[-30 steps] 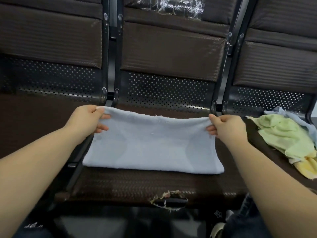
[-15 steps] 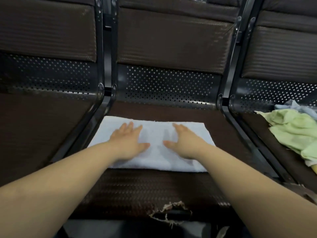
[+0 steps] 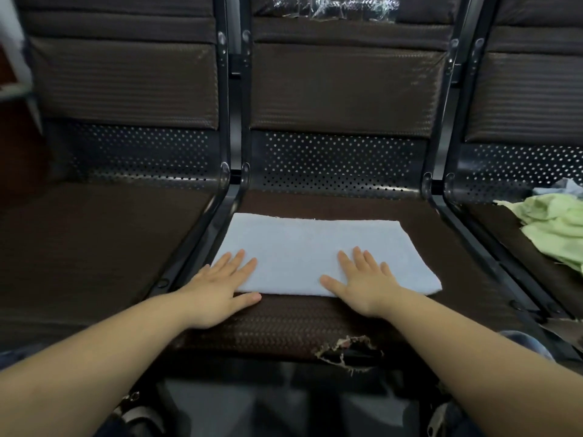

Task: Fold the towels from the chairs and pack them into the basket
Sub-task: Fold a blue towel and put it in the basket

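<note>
A pale blue towel (image 3: 315,247), folded into a flat rectangle, lies on the middle chair seat (image 3: 284,323). My left hand (image 3: 220,285) rests flat, fingers spread, on the towel's near left corner. My right hand (image 3: 362,282) lies flat with fingers apart on the towel's near edge, right of centre. Neither hand grips anything. A crumpled green towel (image 3: 555,228) sits on the right chair, with a bit of pale blue cloth (image 3: 568,187) behind it. No basket is in view.
Three dark brown padded chairs stand in a row, divided by black metal frames (image 3: 233,190). The middle seat's front edge is torn (image 3: 347,351). Clear plastic (image 3: 334,4) lies on the middle backrest's top. The left seat (image 3: 94,247) holds nothing.
One second ago both hands held the towel's far corners. They laid it down folded, pressed its middle, and have now slid apart toward me onto its near edge.
</note>
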The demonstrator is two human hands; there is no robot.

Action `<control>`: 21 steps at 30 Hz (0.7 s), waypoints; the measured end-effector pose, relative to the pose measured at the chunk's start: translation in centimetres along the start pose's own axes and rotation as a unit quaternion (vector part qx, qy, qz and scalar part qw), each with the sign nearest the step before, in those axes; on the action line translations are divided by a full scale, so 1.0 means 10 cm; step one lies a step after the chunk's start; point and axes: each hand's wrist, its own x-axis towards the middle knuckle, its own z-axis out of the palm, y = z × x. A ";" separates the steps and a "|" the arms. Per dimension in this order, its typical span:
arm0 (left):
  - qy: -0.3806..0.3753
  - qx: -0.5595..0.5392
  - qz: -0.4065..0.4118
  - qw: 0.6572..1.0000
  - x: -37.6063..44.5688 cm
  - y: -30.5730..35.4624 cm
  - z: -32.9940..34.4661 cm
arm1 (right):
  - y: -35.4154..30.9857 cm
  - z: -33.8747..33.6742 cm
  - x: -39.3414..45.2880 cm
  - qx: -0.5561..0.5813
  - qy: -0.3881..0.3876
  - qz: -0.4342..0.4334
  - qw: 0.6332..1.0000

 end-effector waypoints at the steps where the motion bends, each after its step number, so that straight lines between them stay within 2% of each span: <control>1: 0.016 -0.017 0.015 1.000 -0.06 -0.06 0.01 | -0.07 0.01 -0.04 0.001 0.003 -0.024 1.000; 6: 0.103 -0.062 0.026 0.992 -0.24 -0.26 0.01 | -0.58 0.13 -0.23 0.023 0.024 -0.167 0.985; 11: 0.165 -0.087 0.016 0.982 -0.29 -0.39 -0.05 | -1.03 0.26 -0.28 0.044 0.071 -0.252 0.964; 16: 0.183 -0.127 0.009 0.975 -0.27 -0.47 -0.06 | -1.24 0.30 -0.20 0.104 0.145 -0.251 0.952; 21: 0.191 -0.131 0.012 0.973 -0.21 -0.49 -0.03 | -1.37 0.32 -0.01 0.117 0.186 -0.220 0.950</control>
